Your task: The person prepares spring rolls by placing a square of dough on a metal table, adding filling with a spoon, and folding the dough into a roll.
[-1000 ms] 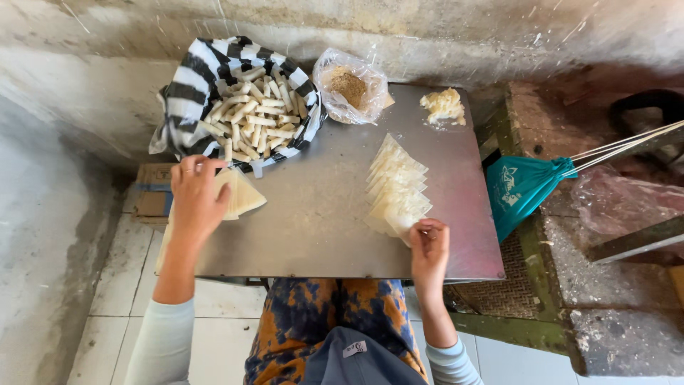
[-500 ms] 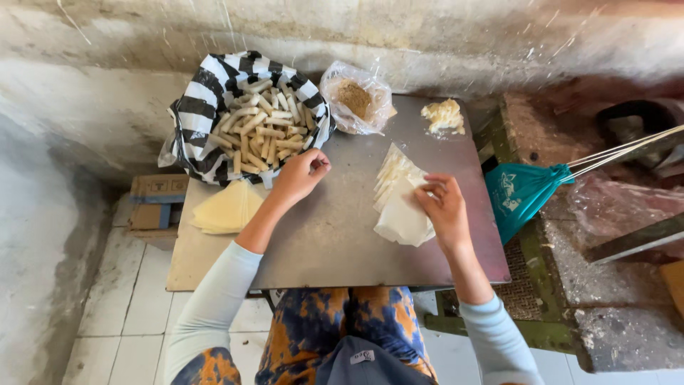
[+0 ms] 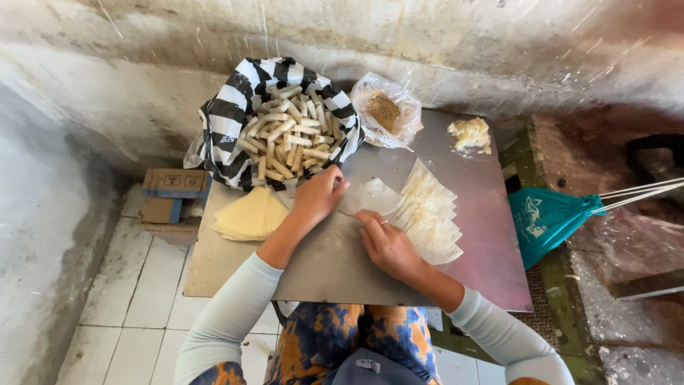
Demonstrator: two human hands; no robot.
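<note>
A thin pale wrapper sheet (image 3: pixel 376 197) lies on the metal tabletop (image 3: pixel 335 257), held between both hands. My left hand (image 3: pixel 317 197) pinches its left edge with the fingers closed on it. My right hand (image 3: pixel 385 242) rests on its lower edge, fingers pressed down. Just right of the hands a fanned stack of wrapper sheets (image 3: pixel 432 214) lies on the table. Beyond my left hand stands a black-and-white striped bag (image 3: pixel 226 117) full of several pale rolled sticks (image 3: pixel 285 135).
A pile of yellow slices (image 3: pixel 249 216) lies at the table's left edge. At the back sit a clear bag of brown filling (image 3: pixel 385 110) and a yellowish lump (image 3: pixel 470 133). A cardboard box (image 3: pixel 171 194) stands on the floor at left, a teal bag (image 3: pixel 547 217) at right.
My left hand came from the yellow slices past the striped bag to the wrapper. My right hand pulled one sheet off the stack and laid it left of the stack.
</note>
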